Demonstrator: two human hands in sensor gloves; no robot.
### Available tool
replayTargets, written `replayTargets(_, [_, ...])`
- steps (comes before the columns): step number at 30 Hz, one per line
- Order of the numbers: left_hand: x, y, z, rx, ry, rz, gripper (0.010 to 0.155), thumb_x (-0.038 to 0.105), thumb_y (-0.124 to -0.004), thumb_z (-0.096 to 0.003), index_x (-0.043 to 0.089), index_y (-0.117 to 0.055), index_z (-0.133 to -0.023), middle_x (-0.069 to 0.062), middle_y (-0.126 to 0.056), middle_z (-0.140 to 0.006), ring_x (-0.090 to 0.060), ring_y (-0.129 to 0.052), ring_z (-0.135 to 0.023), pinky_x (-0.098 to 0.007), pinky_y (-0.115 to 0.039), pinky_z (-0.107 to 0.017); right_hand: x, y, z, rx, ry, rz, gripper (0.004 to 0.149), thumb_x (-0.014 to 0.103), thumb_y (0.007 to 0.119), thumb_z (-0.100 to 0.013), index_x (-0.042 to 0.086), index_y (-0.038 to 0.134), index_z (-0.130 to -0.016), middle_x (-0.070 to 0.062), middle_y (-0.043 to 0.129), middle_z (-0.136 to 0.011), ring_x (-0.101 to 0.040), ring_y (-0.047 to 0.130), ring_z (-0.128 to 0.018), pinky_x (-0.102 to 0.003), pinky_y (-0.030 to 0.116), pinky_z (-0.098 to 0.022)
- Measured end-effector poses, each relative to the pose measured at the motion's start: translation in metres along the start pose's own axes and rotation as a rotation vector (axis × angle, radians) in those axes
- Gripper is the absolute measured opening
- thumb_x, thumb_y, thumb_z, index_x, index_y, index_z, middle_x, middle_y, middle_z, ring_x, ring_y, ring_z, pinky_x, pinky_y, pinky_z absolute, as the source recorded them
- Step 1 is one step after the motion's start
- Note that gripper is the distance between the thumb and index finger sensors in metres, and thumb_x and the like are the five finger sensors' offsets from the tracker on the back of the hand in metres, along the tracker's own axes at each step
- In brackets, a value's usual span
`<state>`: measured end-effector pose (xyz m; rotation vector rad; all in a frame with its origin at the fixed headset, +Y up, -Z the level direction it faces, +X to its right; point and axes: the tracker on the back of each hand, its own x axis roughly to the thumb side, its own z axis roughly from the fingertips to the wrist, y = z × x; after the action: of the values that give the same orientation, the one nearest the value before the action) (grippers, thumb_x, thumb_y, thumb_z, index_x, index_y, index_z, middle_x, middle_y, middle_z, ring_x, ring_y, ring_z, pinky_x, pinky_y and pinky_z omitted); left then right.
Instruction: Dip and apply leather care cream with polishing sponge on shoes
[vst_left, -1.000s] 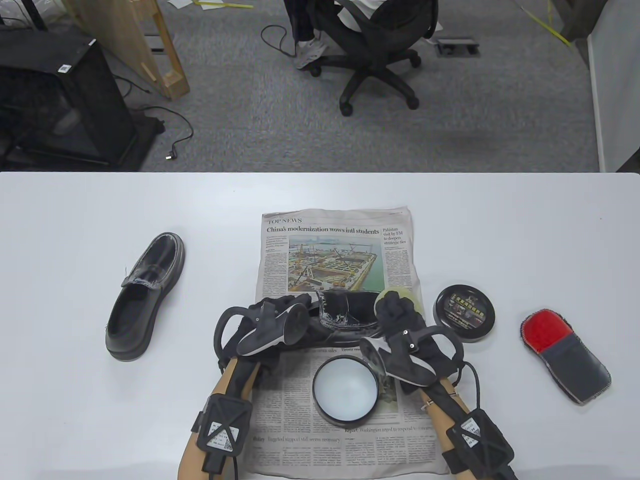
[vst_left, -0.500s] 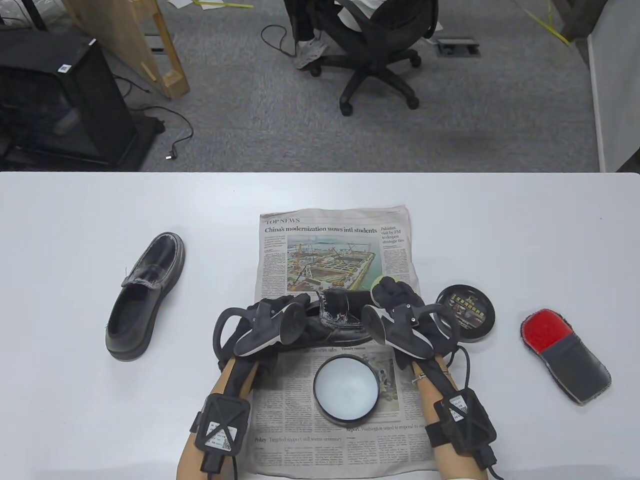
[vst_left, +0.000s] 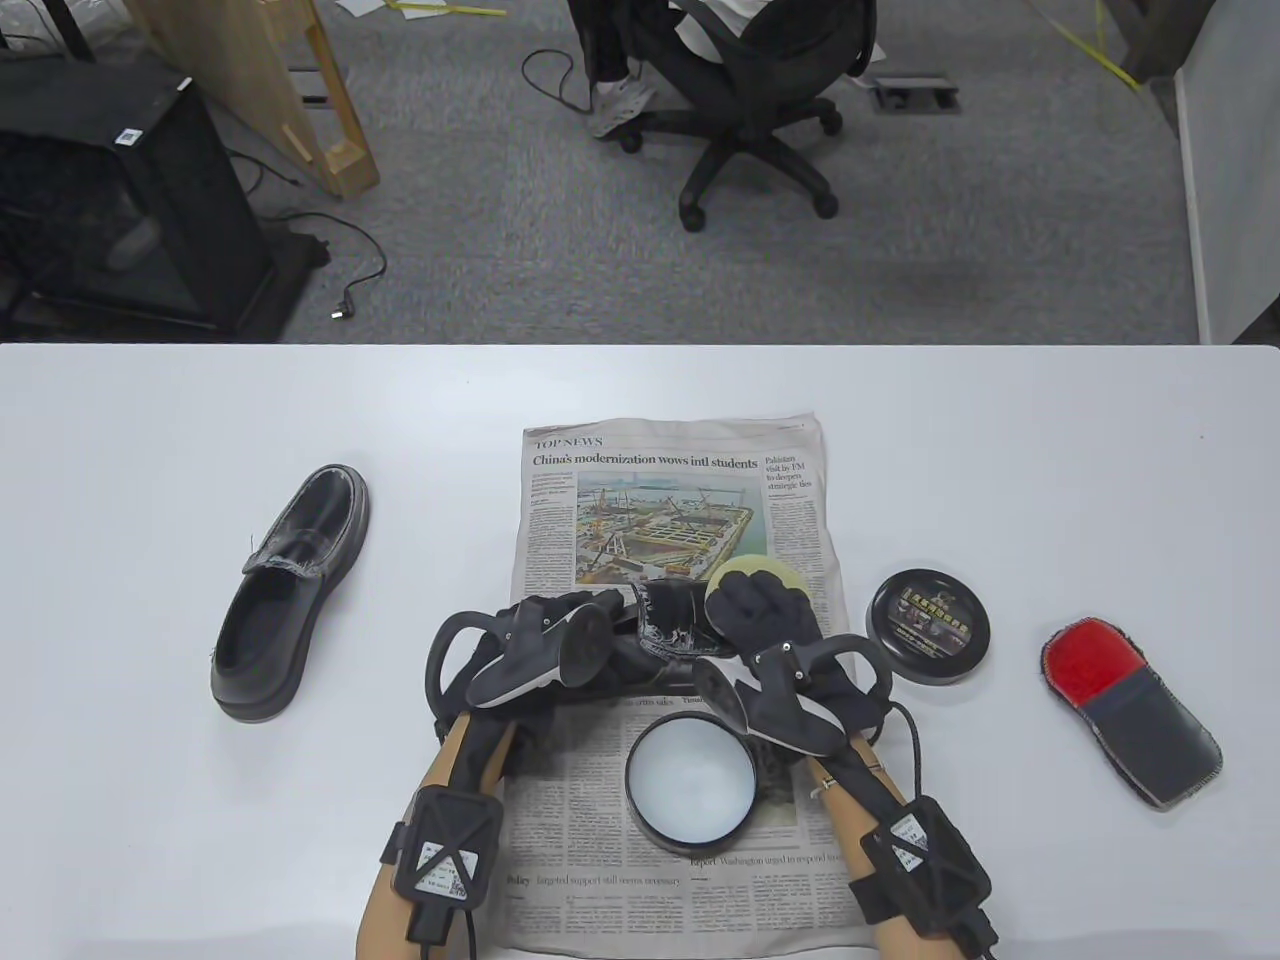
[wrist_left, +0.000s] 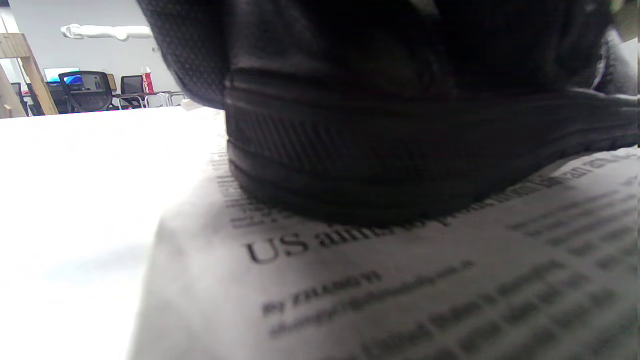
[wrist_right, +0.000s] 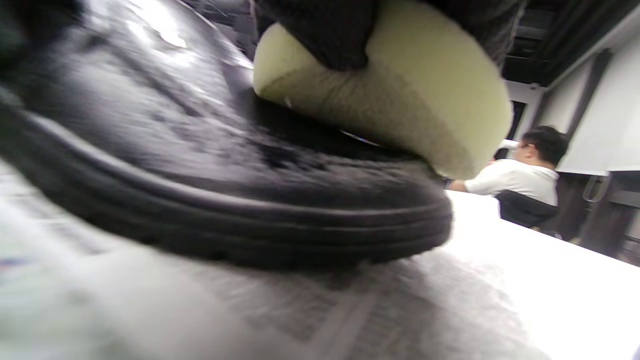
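Note:
A black shoe (vst_left: 668, 622) lies across the newspaper (vst_left: 680, 500) between my hands. My left hand (vst_left: 556, 612) grips its heel end, and the heel and sole (wrist_left: 400, 160) fill the left wrist view. My right hand (vst_left: 757, 603) holds a round pale yellow sponge (vst_left: 752, 571) pressed on the toe end. In the right wrist view the sponge (wrist_right: 410, 105) sits on the glossy black upper (wrist_right: 190, 150), with a gloved finger (wrist_right: 325, 30) curled over it. The open cream tin (vst_left: 690, 780) stands just in front of the shoe.
A second black shoe (vst_left: 290, 590) lies on the white table (vst_left: 150, 420) at the left. The tin's lid (vst_left: 930, 626) and a red and grey polishing mitt (vst_left: 1130, 715) lie to the right. An office chair (vst_left: 740, 90) stands beyond the table.
My right hand has slid the sponge leftward along the shoe's toe end. The left hand and shoe have stayed in place.

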<state>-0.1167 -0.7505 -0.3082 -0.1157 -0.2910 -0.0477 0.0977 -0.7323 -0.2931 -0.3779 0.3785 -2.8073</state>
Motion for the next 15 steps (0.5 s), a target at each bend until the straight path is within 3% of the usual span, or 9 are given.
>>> replayTargets(3, [0.0,0.0,0.001,0.001,0.013,-0.006,0.085,0.064,-0.078,-0.029,0.043,-0.054,-0.108,0.011,-0.079,-0.111,-0.019,-0.085,-0.096,-0.042,-0.077,-0.071,-0.015,0.008,-0.004,0.053,0.054,0.026,0.039,0.02,0.071,-0.056,0.039,0.065,-0.089,0.011,0.071,-0.105,-0.022,0.085,-0.093,-0.034,0.084,-0.065])
replayTargets(7, [0.0,0.0,0.001,0.01,0.02,-0.002,0.086,0.065,-0.078,-0.0287,0.043,-0.055,-0.108,0.01,-0.081,-0.109,-0.019,-0.086,-0.094,-0.042,-0.077,-0.069,-0.024,0.01,0.014,0.065,0.035,0.045,0.039,0.019,0.071,-0.056,0.036,0.064,-0.091,0.008,0.07,-0.105,-0.023,0.085,-0.093,-0.033,0.083,-0.065])
replayTargets(12, [0.001,0.0,0.001,0.009,0.012,-0.003,0.086,0.064,-0.078,-0.0289,0.042,-0.056,-0.109,0.01,-0.08,-0.11,-0.02,-0.085,-0.096,-0.043,-0.076,-0.071,-0.01,0.0,0.045,0.023,-0.087,0.089,0.041,0.02,0.072,-0.055,0.032,0.065,-0.094,0.002,0.071,-0.105,-0.025,0.086,-0.092,-0.033,0.084,-0.064])
replayTargets(15, [0.002,0.0,0.0,0.005,0.002,-0.007,0.085,0.064,-0.078,-0.0296,0.042,-0.055,-0.109,0.01,-0.079,-0.111,-0.02,-0.084,-0.097,-0.044,-0.076,-0.073,0.003,-0.009,0.048,-0.006,-0.136,0.046,0.041,0.02,0.072,-0.056,0.032,0.066,-0.095,0.002,0.072,-0.105,-0.026,0.086,-0.092,-0.034,0.083,-0.065])
